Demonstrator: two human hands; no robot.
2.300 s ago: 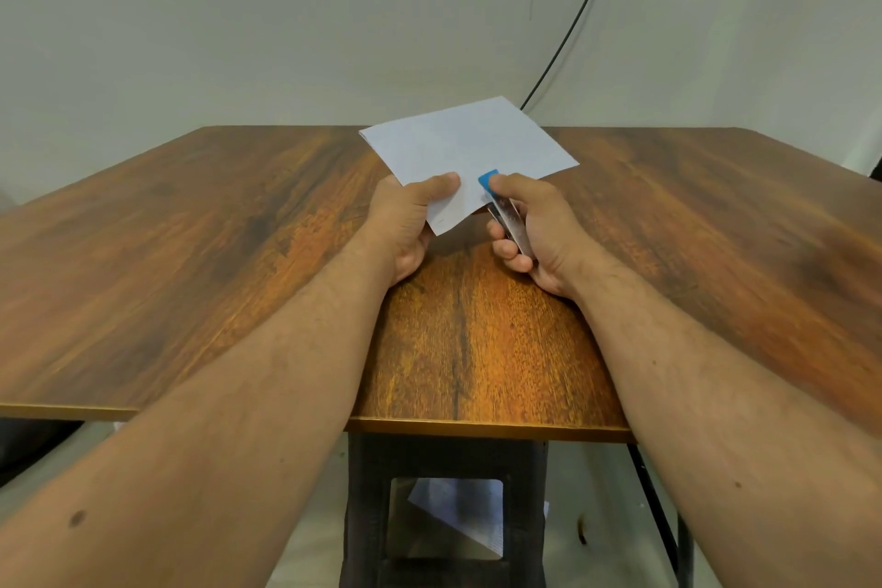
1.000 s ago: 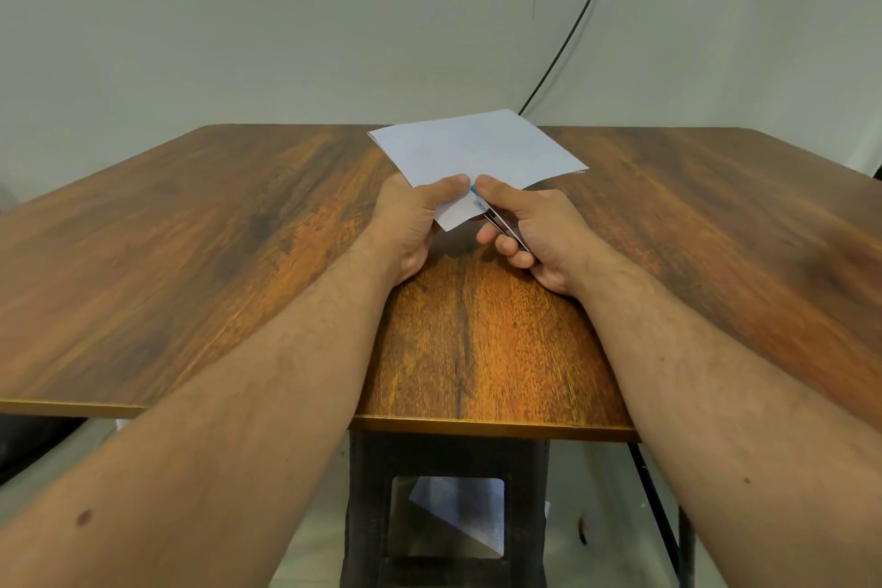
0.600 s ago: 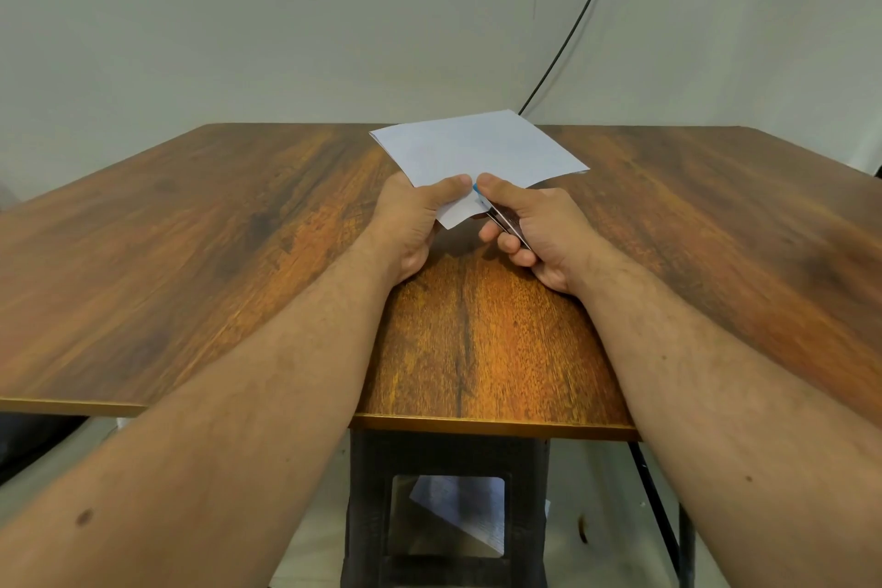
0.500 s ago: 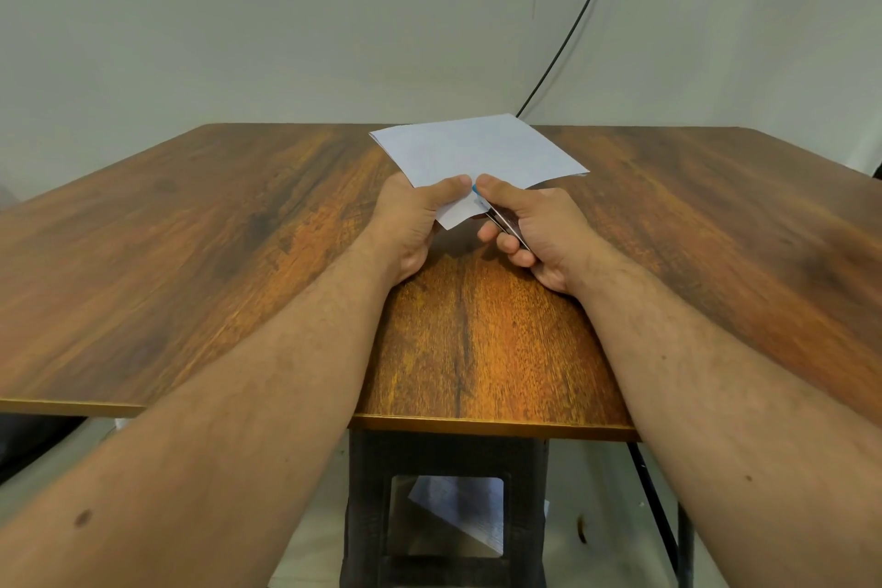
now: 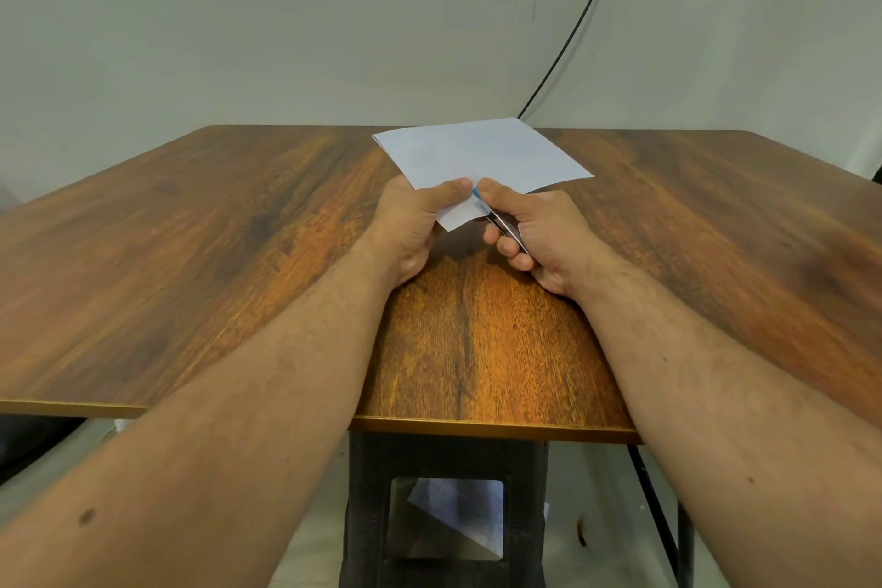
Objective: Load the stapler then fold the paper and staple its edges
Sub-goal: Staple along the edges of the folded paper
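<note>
A folded white paper (image 5: 482, 153) is held just above the middle of the wooden table (image 5: 191, 253), its far part fanning toward the back edge. My left hand (image 5: 410, 224) pinches the paper's near corner between thumb and fingers. My right hand (image 5: 534, 234) grips a small stapler (image 5: 506, 224) with a metal body and a blue tip, clamped onto the paper's near edge right beside my left thumb. My thumb presses down on the stapler's top. Most of the stapler is hidden inside my fist.
A black cable (image 5: 572, 24) runs down the pale wall to the table's back edge. Under the table stands a dark frame (image 5: 448, 511) with a sheet of paper (image 5: 458, 511) on the floor behind it. Bare wood lies left and right of my hands.
The stapler has closed down on the paper's near edge: its blue top, raised and showing 2.3 s ago, is now pressed flat under my right thumb. The paper sank slightly.
</note>
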